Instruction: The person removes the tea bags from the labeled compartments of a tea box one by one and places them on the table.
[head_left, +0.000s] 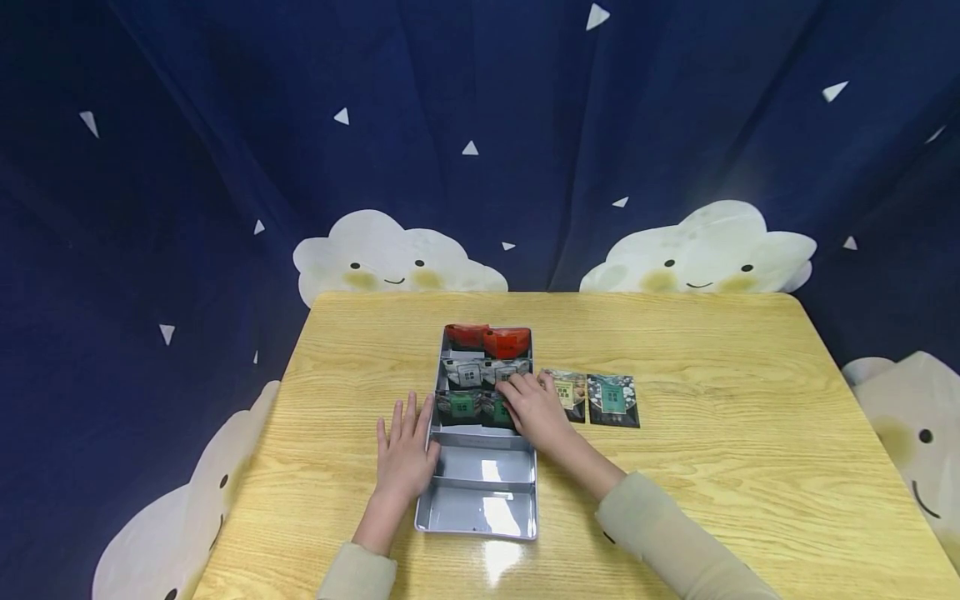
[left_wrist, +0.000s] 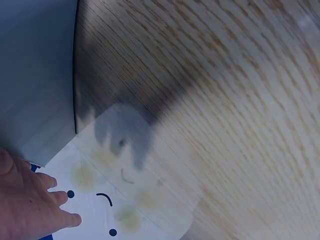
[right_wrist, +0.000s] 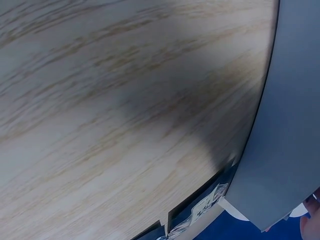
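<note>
A grey divided tray (head_left: 476, 508) stands lengthwise on the table. Inside it, red sachets (head_left: 507, 342) occupy the far compartment and grey-white sachets (head_left: 463, 374) the one before it. Two green-and-black sachets (head_left: 461, 406) stand in the middle compartment. My right hand (head_left: 538, 414) reaches over the tray's right wall and pinches the right green sachet (head_left: 495, 408) near its top; its fingers partly cover it. Along the left wall lies my left hand (head_left: 406, 454), fingers spread and straight, thumb at the rim. Fingers of the left hand (left_wrist: 35, 200) also show in the left wrist view, beside the tray wall.
Right of the tray, a sachet with a yellowish label (head_left: 573, 393) lies flat, partly behind my right hand. Beside it is a dark sachet with a green label (head_left: 613, 400). The wooden table (head_left: 720, 467) ends at a blue curtain (head_left: 517, 108) with printed clouds.
</note>
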